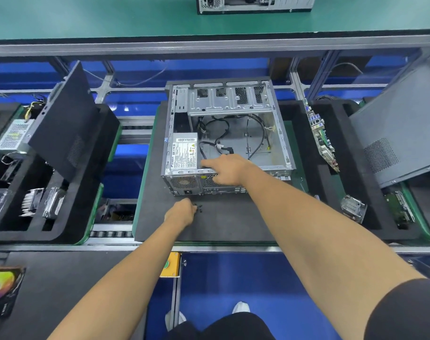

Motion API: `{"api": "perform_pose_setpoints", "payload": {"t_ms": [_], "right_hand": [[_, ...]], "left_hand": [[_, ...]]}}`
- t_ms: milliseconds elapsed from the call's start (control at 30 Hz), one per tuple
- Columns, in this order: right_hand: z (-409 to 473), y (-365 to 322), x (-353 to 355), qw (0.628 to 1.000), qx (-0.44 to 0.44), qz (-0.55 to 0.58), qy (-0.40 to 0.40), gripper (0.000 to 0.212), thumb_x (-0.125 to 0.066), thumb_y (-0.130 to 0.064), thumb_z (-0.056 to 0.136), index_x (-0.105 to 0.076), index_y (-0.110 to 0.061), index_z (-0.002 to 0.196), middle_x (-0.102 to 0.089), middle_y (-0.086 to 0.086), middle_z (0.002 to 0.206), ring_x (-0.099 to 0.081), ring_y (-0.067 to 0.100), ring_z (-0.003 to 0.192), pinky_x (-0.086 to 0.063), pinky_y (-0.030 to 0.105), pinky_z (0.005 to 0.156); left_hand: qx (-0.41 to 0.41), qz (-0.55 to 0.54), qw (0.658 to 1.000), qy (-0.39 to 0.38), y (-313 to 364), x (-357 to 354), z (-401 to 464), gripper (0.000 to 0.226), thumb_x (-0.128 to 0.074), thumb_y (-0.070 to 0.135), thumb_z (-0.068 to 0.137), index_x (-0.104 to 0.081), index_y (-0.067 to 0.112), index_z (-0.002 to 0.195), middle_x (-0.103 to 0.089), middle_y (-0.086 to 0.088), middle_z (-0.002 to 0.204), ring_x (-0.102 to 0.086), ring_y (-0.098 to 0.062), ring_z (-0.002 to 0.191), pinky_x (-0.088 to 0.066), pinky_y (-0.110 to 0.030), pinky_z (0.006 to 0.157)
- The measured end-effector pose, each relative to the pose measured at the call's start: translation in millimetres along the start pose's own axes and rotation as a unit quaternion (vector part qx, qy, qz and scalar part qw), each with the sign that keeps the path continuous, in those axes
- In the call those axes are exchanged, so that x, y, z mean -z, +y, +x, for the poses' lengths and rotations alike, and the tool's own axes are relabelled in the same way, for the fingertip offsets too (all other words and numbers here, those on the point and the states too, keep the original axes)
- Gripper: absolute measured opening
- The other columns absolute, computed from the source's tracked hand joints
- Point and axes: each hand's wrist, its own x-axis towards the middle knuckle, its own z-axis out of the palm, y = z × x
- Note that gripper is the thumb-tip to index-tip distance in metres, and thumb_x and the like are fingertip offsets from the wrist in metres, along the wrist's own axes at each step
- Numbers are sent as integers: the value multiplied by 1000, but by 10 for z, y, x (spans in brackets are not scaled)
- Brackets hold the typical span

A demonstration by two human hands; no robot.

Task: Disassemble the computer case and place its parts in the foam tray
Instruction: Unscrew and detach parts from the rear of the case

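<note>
In the head view, the computer case (227, 136) lies open on a dark foam mat (221, 224) in the middle of the line. Its side panel is off, and the power supply (184, 153) sits in the near left corner, with black cables (221, 141) loose on the case floor.

The right hand (227, 170) rests on the near edge of the case, beside the power supply; the forefinger is straight and the other fingers are bent over the rim. The left hand (182, 212) is low on the mat just in front of the case, with the fingers curled at some small black screws (198, 207). I cannot tell if it holds one.

The foam tray (351, 192) on the right carries a motherboard (322, 138) standing on edge, a heatsink (352, 207) and a leaning side panel (400, 133).
</note>
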Motion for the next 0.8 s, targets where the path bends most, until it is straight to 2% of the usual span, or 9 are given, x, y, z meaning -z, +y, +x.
{"api": "perform_pose_setpoints", "payload": {"t_ms": [133, 267, 333, 400, 500, 567, 700, 800], "right_hand": [[-11, -5, 4, 1000, -3, -3, 0, 56, -52, -21, 89, -41, -37, 141, -60, 1, 70, -58, 21, 70, -30, 32, 56], [-28, -16, 29, 1000, -6, -1, 2, 56, -52, -21, 89, -40, -38, 141, -59, 0, 70, -55, 17, 68, -29, 32, 57], [-42, -26, 36, 1000, -6, 1, 0, 56, -51, -21, 89, -41, -38, 141, -58, -1, 69, -53, 16, 67, -30, 32, 57], [-48, -33, 40, 1000, -9, 0, -2, 55, -51, -21, 88, -42, -39, 139, -58, 0, 68, -55, 18, 67, -33, 32, 57], [-45, -21, 39, 1000, -12, 6, -5, 57, -50, -23, 87, -40, -45, 138, -58, 1, 70, -57, 22, 71, -44, 35, 62], [-39, -16, 28, 1000, -10, 3, -3, 58, -50, -23, 87, -39, -46, 138, -56, 0, 69, -56, 20, 70, -43, 35, 61], [-26, -14, 18, 1000, -5, -3, 3, 56, -51, -22, 87, -40, -44, 138, -52, -3, 65, -53, 18, 68, -33, 31, 55], [-25, -12, 10, 1000, -4, -8, 4, 53, -52, -23, 87, -40, -42, 135, -53, -4, 65, -55, 21, 72, -27, 29, 53]], "left_hand": [[4, -25, 1000, 12, -45, 26, -10, 32, -49, 35, 107, -56, 5, 118, -63, -21, 128, -59, -40, 117, -49, -47, 98], [-6, -92, 996, 15, -155, 58, -11, 19, -56, 30, 105, -54, 12, 99, -66, -20, 120, -61, -37, 111, -49, -41, 94], [-26, -122, 992, 29, -209, 67, -46, 17, -56, 27, 105, -53, 12, 99, -67, -18, 115, -61, -35, 109, -48, -39, 91], [-71, -180, 978, 72, -244, 65, -100, 16, -55, 27, 105, -54, 12, 99, -68, -11, 102, -63, -33, 102, -46, -37, 82], [-146, -310, 924, 172, -256, 104, -288, 17, -52, 31, 106, -55, 19, 95, -57, 7, 70, -58, -22, 72, -42, -36, 65], [-182, -352, 881, 258, -273, 133, -419, 17, -49, 36, 107, -54, 25, 94, -54, 4, 65, -49, -15, 60, -41, -30, 59], [-206, -436, 790, 378, -279, 179, -554, 17, -41, 42, 108, -52, 37, 95, -53, 4, 66, -47, -16, 55, -39, -33, 52], [-199, -467, 756, 412, -283, 129, -540, 21, -39, 35, 110, -47, 44, 92, -53, 6, 66, -49, -18, 57, -42, -33, 55]]}}
